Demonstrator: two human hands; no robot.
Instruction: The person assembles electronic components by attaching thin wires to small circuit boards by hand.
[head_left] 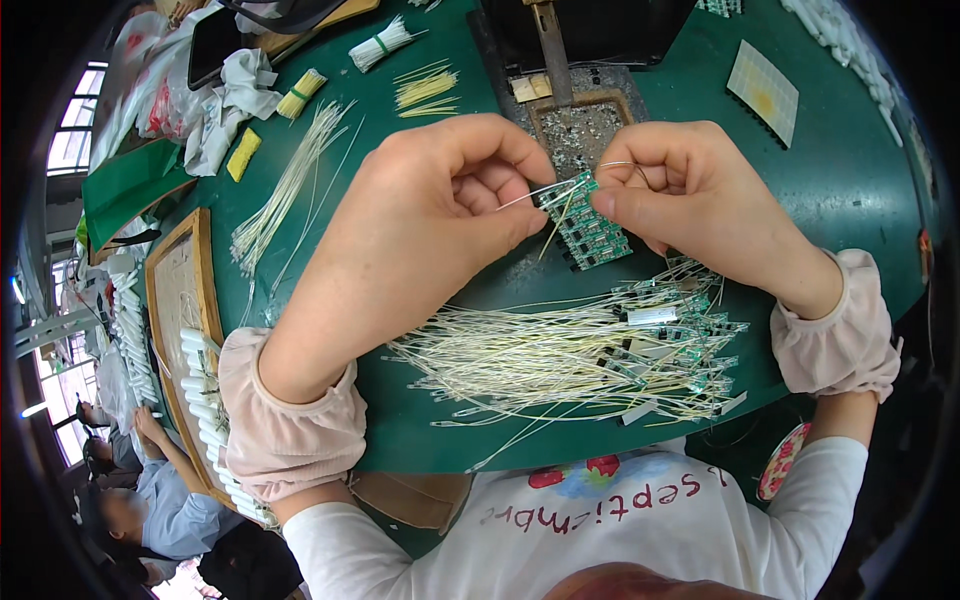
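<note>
Between my hands is a panel of small green circuit boards [597, 242] with black parts along it. My left hand [450, 195] is closed in a pinch on a thin white wire [525, 194], whose end reaches the panel's top left corner. A short yellow wire [556, 225] slants across that corner. My right hand [685, 185] is closed, its thumb tip at the panel's upper right edge, and a thin silvery wire [622, 163] curves out of its fingers. Below lies a large pile of white and yellow wires [520, 350] attached to small green boards.
A soldering iron [548, 50] points down at a tray of metal crumbs [570, 135] beyond my hands. Loose white wires [295, 185], yellow wires [425, 88] and tied bundles [385, 45] lie left. A pale panel [763, 92] lies right. A wooden-framed tray [205, 270] stands left, near another person [165, 510].
</note>
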